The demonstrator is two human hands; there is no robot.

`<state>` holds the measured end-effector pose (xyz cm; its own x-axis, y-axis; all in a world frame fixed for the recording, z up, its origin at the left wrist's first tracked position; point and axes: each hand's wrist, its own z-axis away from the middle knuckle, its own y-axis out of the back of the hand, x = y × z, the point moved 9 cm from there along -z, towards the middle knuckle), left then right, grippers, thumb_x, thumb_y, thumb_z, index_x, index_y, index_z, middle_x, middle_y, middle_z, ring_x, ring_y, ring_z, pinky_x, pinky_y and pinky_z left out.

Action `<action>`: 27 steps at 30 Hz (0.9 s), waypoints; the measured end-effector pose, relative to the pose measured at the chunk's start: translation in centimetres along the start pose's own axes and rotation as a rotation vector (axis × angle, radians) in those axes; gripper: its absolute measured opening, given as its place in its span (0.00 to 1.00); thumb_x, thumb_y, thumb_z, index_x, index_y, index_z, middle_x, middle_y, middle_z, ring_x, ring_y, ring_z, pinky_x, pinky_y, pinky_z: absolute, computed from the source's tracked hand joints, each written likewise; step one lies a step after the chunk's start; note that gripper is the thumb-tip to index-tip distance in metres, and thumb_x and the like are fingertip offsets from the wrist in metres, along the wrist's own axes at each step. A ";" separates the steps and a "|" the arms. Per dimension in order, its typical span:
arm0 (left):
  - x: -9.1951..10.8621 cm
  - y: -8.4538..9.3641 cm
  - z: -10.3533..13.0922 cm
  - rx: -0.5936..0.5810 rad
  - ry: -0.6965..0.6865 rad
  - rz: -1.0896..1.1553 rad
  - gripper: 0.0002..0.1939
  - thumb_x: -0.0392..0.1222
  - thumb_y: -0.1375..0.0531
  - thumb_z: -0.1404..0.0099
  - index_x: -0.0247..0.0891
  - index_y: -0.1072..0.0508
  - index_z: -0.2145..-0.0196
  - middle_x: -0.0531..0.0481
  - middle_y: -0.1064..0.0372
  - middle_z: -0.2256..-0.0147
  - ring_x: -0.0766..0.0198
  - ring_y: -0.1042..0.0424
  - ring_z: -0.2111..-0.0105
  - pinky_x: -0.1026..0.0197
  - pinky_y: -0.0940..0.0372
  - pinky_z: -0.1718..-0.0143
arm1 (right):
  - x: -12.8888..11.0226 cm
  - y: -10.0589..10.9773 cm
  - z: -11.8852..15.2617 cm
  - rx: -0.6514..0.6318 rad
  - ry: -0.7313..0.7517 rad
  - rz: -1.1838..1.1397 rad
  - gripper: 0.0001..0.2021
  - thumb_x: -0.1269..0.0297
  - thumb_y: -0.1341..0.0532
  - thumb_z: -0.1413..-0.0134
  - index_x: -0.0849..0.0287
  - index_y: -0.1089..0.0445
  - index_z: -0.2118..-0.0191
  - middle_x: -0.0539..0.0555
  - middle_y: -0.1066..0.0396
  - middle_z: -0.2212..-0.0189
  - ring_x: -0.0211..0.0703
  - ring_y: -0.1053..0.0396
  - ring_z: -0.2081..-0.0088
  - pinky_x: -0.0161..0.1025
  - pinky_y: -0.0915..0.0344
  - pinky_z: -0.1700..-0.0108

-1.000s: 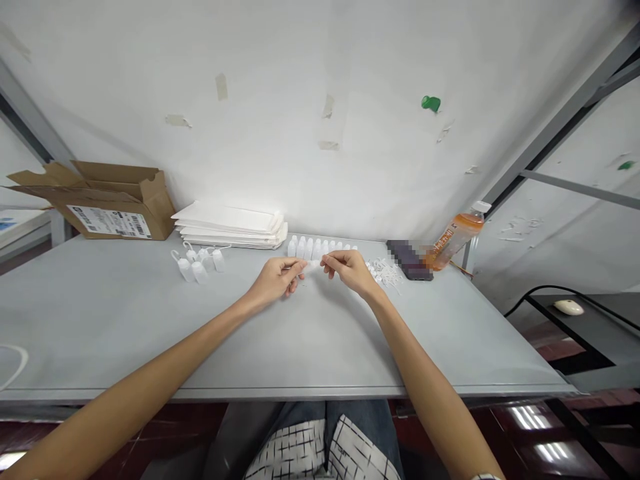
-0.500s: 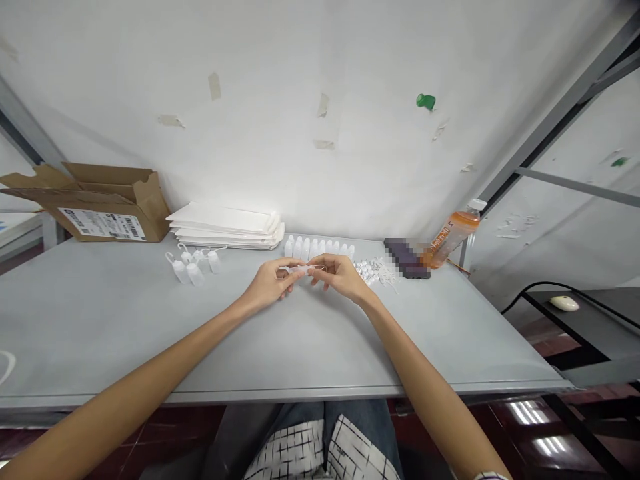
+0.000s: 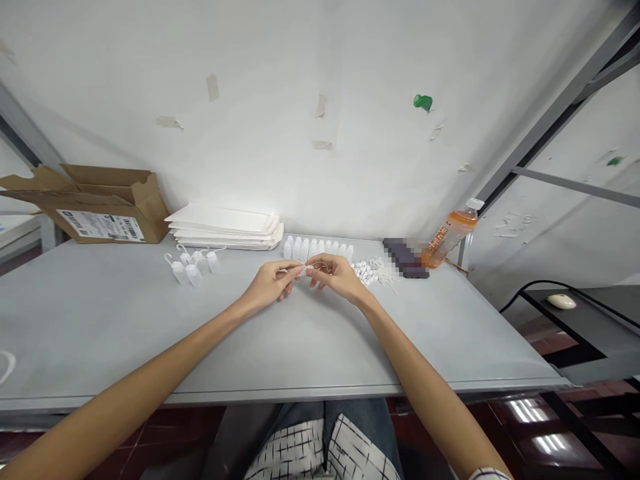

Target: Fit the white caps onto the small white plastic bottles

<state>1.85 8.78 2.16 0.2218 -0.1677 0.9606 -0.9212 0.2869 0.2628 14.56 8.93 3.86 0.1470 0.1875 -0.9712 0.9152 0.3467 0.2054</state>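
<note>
Both hands meet over the middle of the table, pinching one small white plastic bottle (image 3: 303, 271) lying on its side between the fingertips. My left hand (image 3: 271, 283) is closed on the bottle's body, mostly hidden by the fingers. My right hand (image 3: 339, 275) is closed at the other end, on a small white cap whose thin strap (image 3: 321, 264) curves out by the fingers. Just behind the hands stands a row of small white bottles (image 3: 305, 249). To their right lies a pile of white caps with straps (image 3: 369, 271). Several bottles with looped straps (image 3: 194, 275) sit at the left.
A stack of white envelopes (image 3: 220, 225) and an open cardboard box (image 3: 113, 207) stand at the back left of the grey table (image 3: 210, 360). At the back right are a dark phone (image 3: 400, 253) and a bottle of orange drink (image 3: 450, 233), leaning toward the wall.
The hands stay together, with only small shifts of the fingers around the bottle. The whole view has moved very slightly.
</note>
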 end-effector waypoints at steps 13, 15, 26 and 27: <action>-0.2 -0.4 -0.1 -0.037 0.052 0.054 0.22 0.58 0.44 0.37 0.33 0.28 0.69 0.53 0.38 0.81 0.70 0.39 0.84 0.66 0.42 0.84 | -0.4 0.2 0.1 0.009 0.037 0.076 0.15 0.55 0.35 0.50 0.62 0.26 0.63 0.54 0.28 0.72 0.40 0.28 0.73 0.35 0.31 0.75; -0.2 -0.5 -0.1 -0.040 0.050 0.081 0.22 0.58 0.44 0.37 0.33 0.29 0.71 0.53 0.38 0.80 0.69 0.38 0.83 0.66 0.42 0.84 | -0.5 0.2 0.2 0.001 0.030 0.064 0.15 0.55 0.36 0.50 0.62 0.26 0.63 0.55 0.27 0.70 0.40 0.28 0.73 0.35 0.31 0.75; -0.3 -0.4 -0.1 -0.037 0.052 0.130 0.21 0.57 0.43 0.38 0.32 0.28 0.69 0.51 0.36 0.76 0.71 0.38 0.82 0.67 0.42 0.85 | -1.6 3.6 0.2 0.131 0.054 0.020 0.18 0.53 0.32 0.57 0.61 0.27 0.64 0.54 0.27 0.68 0.40 0.27 0.72 0.36 0.31 0.74; -0.4 -0.4 -0.1 -0.038 0.054 0.131 0.21 0.57 0.43 0.38 0.32 0.28 0.69 0.51 0.36 0.76 0.71 0.38 0.83 0.67 0.43 0.85 | -1.8 4.6 0.3 0.161 0.066 0.056 0.17 0.53 0.32 0.56 0.61 0.27 0.64 0.54 0.27 0.69 0.40 0.27 0.72 0.36 0.31 0.74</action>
<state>2.18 8.87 1.72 0.1178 -0.0760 0.9901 -0.9308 0.3389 0.1367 18.56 9.93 6.51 0.1789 0.2641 -0.9477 0.9555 0.1832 0.2314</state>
